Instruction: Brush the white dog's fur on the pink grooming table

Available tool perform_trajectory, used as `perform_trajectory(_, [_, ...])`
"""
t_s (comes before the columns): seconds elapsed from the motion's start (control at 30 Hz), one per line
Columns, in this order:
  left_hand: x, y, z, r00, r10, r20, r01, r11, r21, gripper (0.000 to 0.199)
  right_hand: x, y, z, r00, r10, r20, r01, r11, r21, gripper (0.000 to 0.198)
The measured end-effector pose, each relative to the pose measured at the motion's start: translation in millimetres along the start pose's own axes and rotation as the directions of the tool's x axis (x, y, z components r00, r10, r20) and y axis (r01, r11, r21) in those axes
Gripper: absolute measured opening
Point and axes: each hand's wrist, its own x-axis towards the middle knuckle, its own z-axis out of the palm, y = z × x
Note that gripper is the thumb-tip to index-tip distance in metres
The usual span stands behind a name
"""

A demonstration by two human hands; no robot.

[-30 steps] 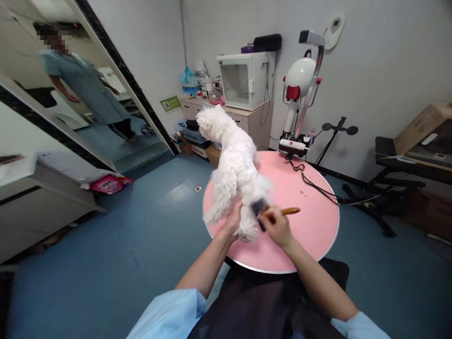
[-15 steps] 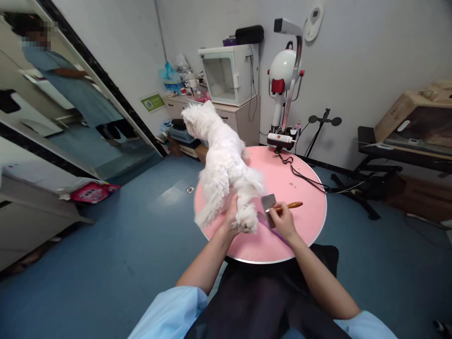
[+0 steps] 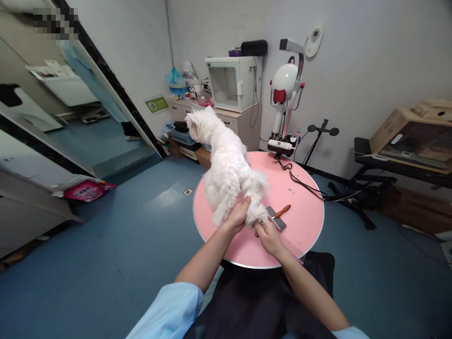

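Observation:
A white dog [image 3: 229, 160] stands on the round pink table [image 3: 212, 235], its rump toward me and its head turned to the left. My left hand [image 3: 240, 214] is closed around one of its hind legs from the left side. At the bottom of that same leg, my right hand [image 3: 269, 235] is closed with bent fingers on the paw. Just beyond my right hand a slicker brush [image 3: 276, 219] with a wooden handle lies on the tabletop. A purple comb [image 3: 299, 259] lies under my right wrist, partly hidden by it.
At the table's far edge stands a red and white dryer [image 3: 285, 82] on a post, with a black lead [image 3: 300, 176] trailing over the tabletop. A white cabinet [image 3: 229, 84] sits on drawers behind the dog. To the left is a large mirror [image 3: 92, 94].
The slicker brush has left my right hand and lies on the table. My right hand has moved left to the dog's paw. My left hand still holds the leg.

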Motion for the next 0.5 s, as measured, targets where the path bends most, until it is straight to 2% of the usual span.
perform_trajectory(0.07, [-3.1, -3.3, -11.3, 0.998, 0.051, -0.03, -0.052, 0.998, -0.021, 0.037, 2.5, 2.1, 7.4, 0.997, 0.08, -0.023, -0.072, 0.968, 0.239, 0.037])
perform_trajectory(0.1, [-7.3, -7.8, -17.6, 0.997, 0.07, -0.04, -0.071, 0.997, -0.025, 0.035, 2.6, 3.2, 9.3, 0.993, 0.119, -0.01, -0.106, 0.919, 0.38, 0.036])
perform_trajectory(0.13, [-12.9, -14.0, -23.2, 0.996, 0.081, -0.038, -0.082, 0.996, -0.027, 0.035, 1.6, 4.2, 10.6, 0.987, 0.158, 0.02, -0.146, 0.849, 0.508, 0.034])
perform_trajectory(0.2, [-26.0, -28.9, -29.6, 0.996, 0.032, 0.079, -0.033, 0.999, 0.016, 0.036, -2.7, 5.4, 12.9, 0.969, 0.224, 0.108, -0.237, 0.702, 0.672, 0.034])
perform_trajectory(0.23, [-31.9, -35.9, -29.5, 0.99, 0.012, 0.141, -0.018, 0.999, 0.035, 0.036, -5.5, 5.8, 14.2, 0.957, 0.244, 0.157, -0.281, 0.648, 0.708, 0.035])
perform_trajectory(0.27, [-36.4, -41.4, -27.3, 0.988, 0.032, 0.15, -0.042, 0.997, 0.067, 0.033, -8.2, 6.2, 15.4, 0.944, 0.253, 0.211, -0.325, 0.612, 0.721, 0.037])
perform_trajectory(0.33, [-40.0, -46.2, -19.0, 0.987, 0.151, 0.062, -0.158, 0.977, 0.145, 0.019, -12.4, 6.6, 16.7, 0.918, 0.252, 0.306, -0.397, 0.572, 0.718, 0.041])
perform_trajectory(0.4, [-38.0, -43.5, -10.4, 0.963, 0.268, -0.027, -0.258, 0.947, 0.191, 0.011, -14.6, 6.3, 15.7, 0.895, 0.252, 0.368, -0.446, 0.536, 0.717, 0.045])
perform_trajectory(0.47, [-35.3, -37.0, -5.4, 0.955, 0.295, -0.035, -0.287, 0.946, 0.149, 0.008, -15.4, 5.4, 12.7, 0.872, 0.24, 0.426, -0.488, 0.491, 0.722, 0.047])
perform_trajectory(0.5, [-34.8, -33.6, -4.4, 0.963, 0.268, 0.004, -0.267, 0.958, 0.108, 0.011, -15.8, 4.9, 10.8, 0.863, 0.229, 0.451, -0.504, 0.466, 0.727, 0.048])
